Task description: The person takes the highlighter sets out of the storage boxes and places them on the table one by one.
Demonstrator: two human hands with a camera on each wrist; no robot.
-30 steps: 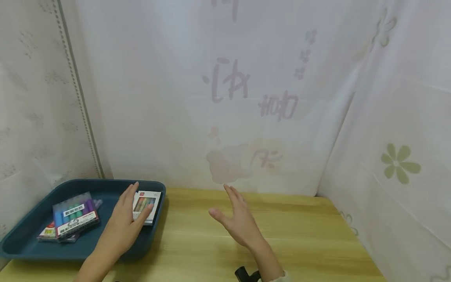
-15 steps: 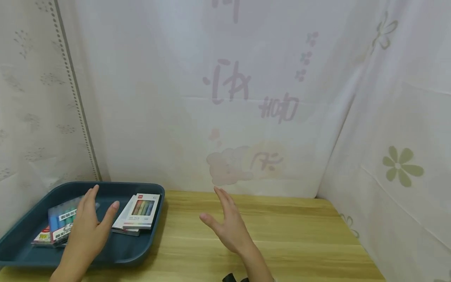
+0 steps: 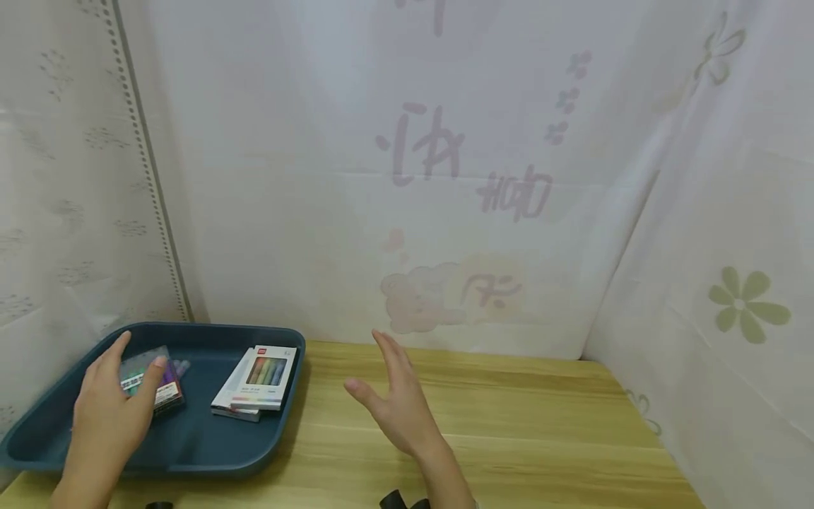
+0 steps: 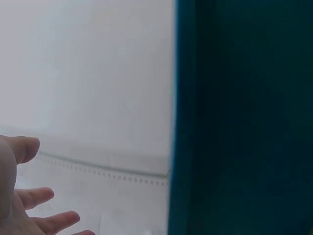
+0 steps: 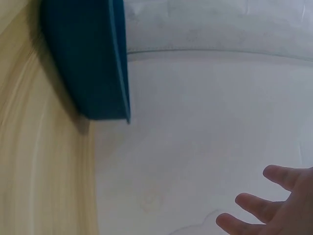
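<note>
My left hand (image 3: 108,406), its fingers extended and thumb apart, hovers over the left part of a dark blue tray (image 3: 210,456). It partly covers a clear pack of coloured markers (image 3: 168,392) lying in the tray. At the tray's right side, a white box with a window showing coloured sticks (image 3: 266,375) overlaps a second white box (image 3: 219,406). My right hand (image 3: 400,410) is held above the wooden table, right of the tray, fingers spread and holding nothing. The left wrist view shows the left hand's fingers (image 4: 58,223) apart beside the tray wall.
The wooden table (image 3: 509,424) extends right of the tray. White patterned cloth (image 3: 305,177) hangs behind it and along both sides. Black pieces (image 3: 394,500) show near the right wrist at the bottom edge.
My left hand has moved left, from over the white boxes to over the marker pack, uncovering the boxes. My right hand has shifted slightly left. Both remain empty.
</note>
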